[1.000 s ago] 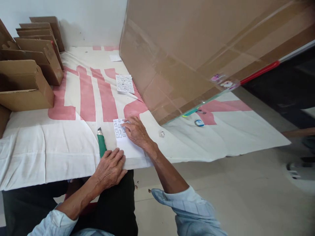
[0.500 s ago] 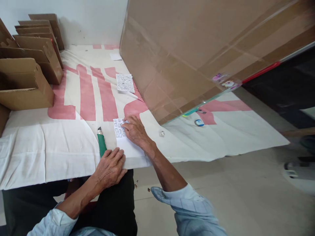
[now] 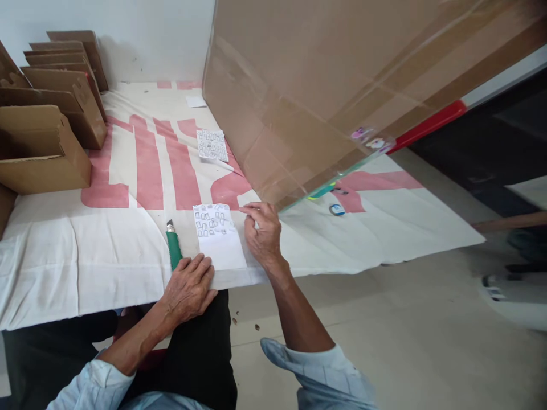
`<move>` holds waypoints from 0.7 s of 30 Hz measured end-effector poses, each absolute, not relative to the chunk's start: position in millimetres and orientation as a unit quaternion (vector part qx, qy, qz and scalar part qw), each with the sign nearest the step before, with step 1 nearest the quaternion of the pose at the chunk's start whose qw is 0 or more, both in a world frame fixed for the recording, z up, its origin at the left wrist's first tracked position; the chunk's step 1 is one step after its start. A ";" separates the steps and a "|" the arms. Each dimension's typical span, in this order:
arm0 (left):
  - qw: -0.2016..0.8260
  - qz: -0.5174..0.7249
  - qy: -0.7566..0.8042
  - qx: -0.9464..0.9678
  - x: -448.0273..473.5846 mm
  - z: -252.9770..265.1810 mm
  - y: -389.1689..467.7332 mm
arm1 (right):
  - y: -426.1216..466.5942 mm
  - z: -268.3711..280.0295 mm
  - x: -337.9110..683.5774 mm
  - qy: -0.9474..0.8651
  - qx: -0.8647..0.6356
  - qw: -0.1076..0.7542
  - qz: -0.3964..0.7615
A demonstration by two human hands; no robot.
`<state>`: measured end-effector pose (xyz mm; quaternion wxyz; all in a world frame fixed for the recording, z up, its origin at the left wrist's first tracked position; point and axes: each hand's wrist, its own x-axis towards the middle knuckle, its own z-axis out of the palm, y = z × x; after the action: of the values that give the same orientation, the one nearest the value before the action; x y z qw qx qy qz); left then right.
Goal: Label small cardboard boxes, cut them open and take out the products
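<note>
White cloth (image 3: 106,256) with pink lettering covers the low surface, and a big taped cardboard box (image 3: 325,85) leans over its far side. On it lies a sticker sheet (image 3: 216,236) (small printed labels on its upper half). Left hand (image 3: 188,287) lies flat and open on the sheet's near corner, beside a green utility knife (image 3: 174,250). Right hand (image 3: 265,233) hovers just right of the sheet, thumb and forefinger pinched together; whether they hold anything I cannot tell.

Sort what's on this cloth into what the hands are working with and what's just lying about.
In hand: sticker sheet, pinned at its near edge by the left hand; right hand lifted beside it; green cutter by the left hand.

Lying about: second sticker sheet, folded cartons, big taped box, small round item.
</note>
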<state>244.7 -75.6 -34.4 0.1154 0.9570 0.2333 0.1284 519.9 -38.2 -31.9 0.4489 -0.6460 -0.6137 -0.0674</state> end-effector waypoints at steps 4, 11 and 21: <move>0.111 0.140 0.230 0.957 244.2 -36.7 -74.5 | -64.2 -43.4 522.3 -0.602 -0.654 0.451 -0.085; 0.101 0.152 0.228 0.956 243.9 -37.8 -72.5 | -77.4 -61.8 504.3 -0.639 -0.652 0.409 -0.010; 0.093 0.147 0.227 0.958 244.4 -35.4 -71.7 | -63.9 -59.9 488.5 -0.677 -0.650 0.345 0.001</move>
<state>244.4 -71.7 -35.4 0.0932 0.9583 0.2266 0.1473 488.5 -63.9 -59.9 0.3450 -0.6502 -0.6769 0.0010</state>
